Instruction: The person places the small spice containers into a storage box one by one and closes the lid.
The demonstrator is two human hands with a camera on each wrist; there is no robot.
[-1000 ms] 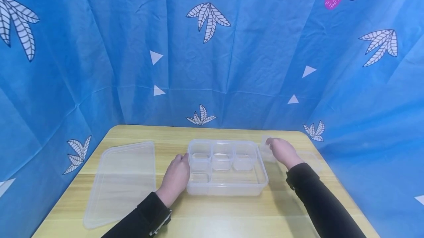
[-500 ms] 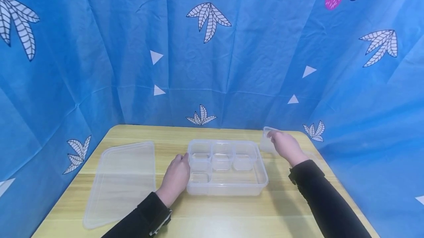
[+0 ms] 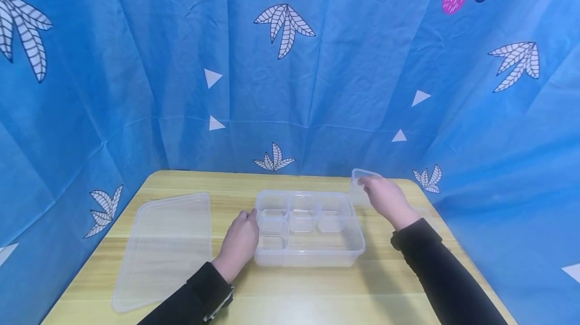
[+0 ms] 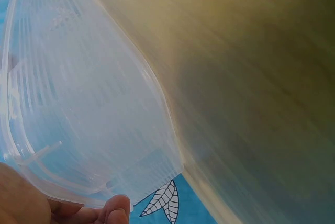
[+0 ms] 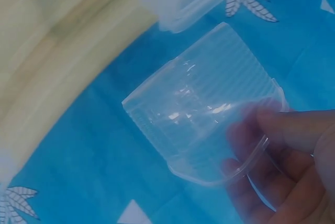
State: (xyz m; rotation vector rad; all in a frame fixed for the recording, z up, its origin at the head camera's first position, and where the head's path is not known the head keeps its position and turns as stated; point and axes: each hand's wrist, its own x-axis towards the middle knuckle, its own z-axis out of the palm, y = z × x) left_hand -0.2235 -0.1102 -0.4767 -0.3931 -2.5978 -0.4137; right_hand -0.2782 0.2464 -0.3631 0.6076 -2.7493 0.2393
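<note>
A large clear plastic storage box (image 3: 312, 259) stands on the table, with several small clear bins (image 3: 273, 241) along its back and left side. Its front right part shows bare floor. My left hand (image 3: 237, 244) grips the box's left rim; in the left wrist view, fingertips (image 4: 118, 205) curl over that rim. Pinched at its rim by my right hand (image 3: 387, 200) is another small clear bin (image 5: 204, 114), raised just beyond the box's back right corner. Thumb and fingers hold its wall between them, and its base tilts toward the box in the right wrist view.
A flat translucent lid (image 3: 167, 249) lies on the left of the wooden table (image 3: 299, 295). Another clear piece (image 3: 427, 217) lies at the right edge, partly hidden behind the right wrist. A blue patterned curtain (image 3: 362, 63) hangs around the table.
My right hand has lifted the small bin from the right side of the table and moved it slightly left, toward the box. My left hand has stayed on the box rim.
</note>
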